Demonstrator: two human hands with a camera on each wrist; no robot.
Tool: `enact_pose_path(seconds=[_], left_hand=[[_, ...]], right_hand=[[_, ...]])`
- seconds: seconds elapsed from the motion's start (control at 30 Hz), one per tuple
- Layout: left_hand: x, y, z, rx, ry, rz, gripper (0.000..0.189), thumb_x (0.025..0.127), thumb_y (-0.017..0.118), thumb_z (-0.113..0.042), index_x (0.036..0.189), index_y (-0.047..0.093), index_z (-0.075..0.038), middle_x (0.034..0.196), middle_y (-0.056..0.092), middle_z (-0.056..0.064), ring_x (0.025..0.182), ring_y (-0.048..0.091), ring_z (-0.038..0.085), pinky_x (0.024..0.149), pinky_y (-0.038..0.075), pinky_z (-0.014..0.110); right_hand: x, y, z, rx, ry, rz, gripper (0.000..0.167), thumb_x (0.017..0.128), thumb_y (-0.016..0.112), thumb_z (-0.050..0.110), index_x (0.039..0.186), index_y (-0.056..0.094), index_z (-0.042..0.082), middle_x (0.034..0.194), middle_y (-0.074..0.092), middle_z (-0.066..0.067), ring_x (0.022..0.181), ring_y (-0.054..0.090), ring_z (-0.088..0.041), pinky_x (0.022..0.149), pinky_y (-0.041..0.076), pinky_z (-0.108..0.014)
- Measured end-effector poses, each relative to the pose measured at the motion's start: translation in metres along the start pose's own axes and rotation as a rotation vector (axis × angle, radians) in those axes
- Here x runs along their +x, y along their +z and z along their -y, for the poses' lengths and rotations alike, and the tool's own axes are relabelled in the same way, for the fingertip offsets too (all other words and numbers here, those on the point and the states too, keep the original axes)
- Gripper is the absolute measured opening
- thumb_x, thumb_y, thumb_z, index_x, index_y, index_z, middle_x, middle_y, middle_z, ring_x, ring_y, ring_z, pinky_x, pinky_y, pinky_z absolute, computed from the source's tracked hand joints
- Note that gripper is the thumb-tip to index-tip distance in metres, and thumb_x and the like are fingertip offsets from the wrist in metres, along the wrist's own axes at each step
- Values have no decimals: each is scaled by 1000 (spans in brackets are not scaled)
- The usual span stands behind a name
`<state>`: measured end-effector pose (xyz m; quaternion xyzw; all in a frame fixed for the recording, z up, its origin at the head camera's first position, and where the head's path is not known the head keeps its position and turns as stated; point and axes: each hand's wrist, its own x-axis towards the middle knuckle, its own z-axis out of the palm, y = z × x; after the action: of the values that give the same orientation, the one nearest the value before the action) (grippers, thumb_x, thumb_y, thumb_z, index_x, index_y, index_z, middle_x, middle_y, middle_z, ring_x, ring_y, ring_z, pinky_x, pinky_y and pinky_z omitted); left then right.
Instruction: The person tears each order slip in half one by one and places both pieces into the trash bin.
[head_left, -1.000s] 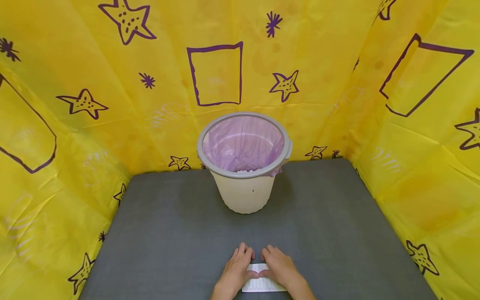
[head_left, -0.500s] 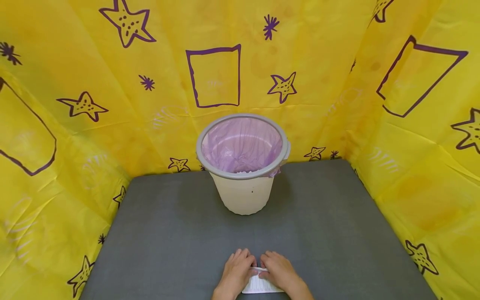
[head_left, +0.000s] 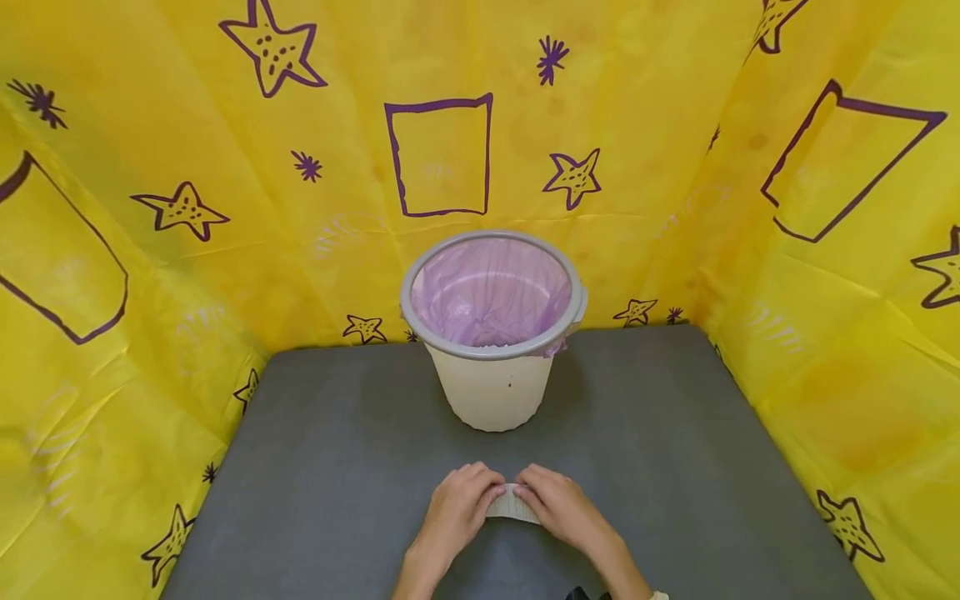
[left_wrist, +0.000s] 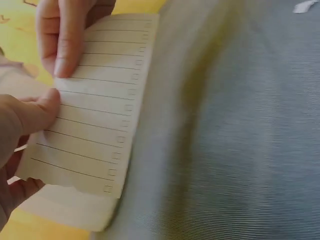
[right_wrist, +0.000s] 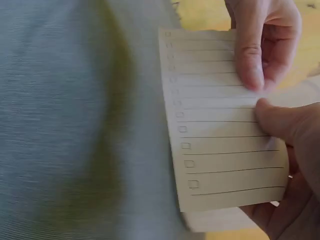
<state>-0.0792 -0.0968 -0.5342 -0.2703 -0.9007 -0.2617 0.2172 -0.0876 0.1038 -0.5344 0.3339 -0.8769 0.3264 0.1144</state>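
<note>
Left hand (head_left: 454,507) and right hand (head_left: 561,503) pinch lined paper (head_left: 513,505), lower center.
Curled fingers grip its upper edge, likely the best hold for light, limp, tearable stock.

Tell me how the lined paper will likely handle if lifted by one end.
The lined paper is probably floppy: it bows between the left hand and the right hand. It looks thin, so likely light. It may tear easily, since its end by the left hand looks ragged.

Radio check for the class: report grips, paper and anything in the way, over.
Left grip, right grip: both pinching paper. Paper lined, checkboxed, slightly bowed. Bin standing ahead; no obstruction visible between.
</note>
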Motion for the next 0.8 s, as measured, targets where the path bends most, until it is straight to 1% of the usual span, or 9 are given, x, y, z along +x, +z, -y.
enact_pose_path(seconds=[0.07,0.13,0.3,0.37,0.47,0.63,0.8], left_hand=[[9,-4,0,-10,23,-57,4,85,72,-24,85,70,-20,78,61,-14,66,52,0,61,39,12],[17,-8,0,-21,36,-89,4,84,73,-22,86,70,-21,78,62,-14,66,51,0,61,39,10],[29,-17,-3,-34,57,-114,3,87,70,-23,89,71,-20,81,64,-14,68,54,0,64,41,10],[32,-20,-4,-42,71,-132,5,88,70,-23,89,72,-18,81,65,-13,69,56,1,65,43,11],[37,-23,-5,-64,96,-172,3,86,72,-19,88,71,-17,81,66,-12,70,58,3,65,44,11],[44,-27,-7,-98,110,-219,7,83,75,-14,88,70,-17,81,67,-10,72,60,4,67,46,11],[48,-30,-10,-67,129,-249,8,83,75,-14,87,69,-17,81,68,-9,72,61,5,68,48,15]], right_hand=[[9,-7,1,-10,-32,-58,6,93,64,13,89,63,16,80,59,11,69,47,5,61,41,-11],[17,-13,2,-15,-55,-94,6,91,66,11,88,64,16,80,59,11,69,47,4,62,41,-10],[29,-25,6,-23,-89,-134,8,88,69,10,88,65,16,81,59,12,69,47,4,63,41,-10],[32,-27,7,-24,-100,-145,8,89,69,9,88,65,17,81,59,12,69,48,3,63,41,-11],[36,-30,8,-18,-110,-168,9,89,68,9,89,65,17,81,60,12,70,49,2,64,42,-11],[41,-33,11,6,-99,-211,10,88,69,8,88,66,17,81,61,11,70,50,2,65,43,-12],[46,-36,11,86,-116,-222,11,88,66,4,89,66,15,83,63,9,72,54,0,67,44,-10]])
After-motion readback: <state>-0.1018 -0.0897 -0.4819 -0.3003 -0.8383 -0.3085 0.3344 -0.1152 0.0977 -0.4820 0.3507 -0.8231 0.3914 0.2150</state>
